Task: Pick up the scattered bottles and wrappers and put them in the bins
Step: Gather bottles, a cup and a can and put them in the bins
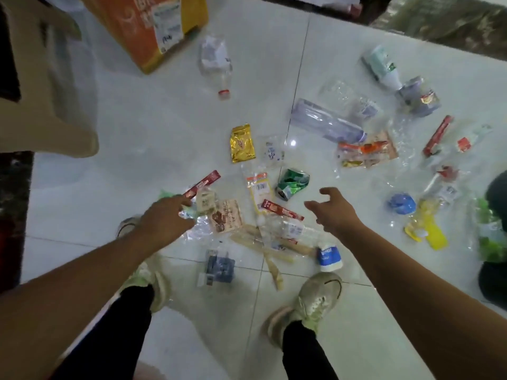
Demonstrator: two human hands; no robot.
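I'm standing on a white tiled floor [164, 138] w/ litter spread across the middle and right of the frame. My left hand [164, 215] is reaching down at centre-left, fingers curled over a clump of crinkled clear and green wrappers [192, 212]; a red stick wrapper [203, 184] is lying right at my fingertips. Can't tell if I'm actually gripping anything or just touching it. My right hand [333, 209] is hanging open just right of centre, fingers spread, holding nothing, just below a crushed green can [292, 185].

Between my hands: a brown snack wrapper [226, 219], a clear packet w/ barcode label [258, 187] and a second red stick wrapper [281, 209]. Above those, a gold foil packet [242, 143]. Near the bottom centre, a small white-and-blue bottle [329, 256] is lying just above my right shoe [315, 297], w/ pale paper strips [271, 253] and a grey-blue packet [219, 267] to its left.

Upper centre: a clear bottle w/ red cap [216, 64]. Right of centre: a long clear bottle [326, 122] on its side. Upper right: a white-and-green bottle [382, 67]. At right, a yellow plastic piece [428, 229] and a blue cap-like thing [402, 204].

An orange cardboard box [142, 26] is sitting at the upper left, apart from the litter
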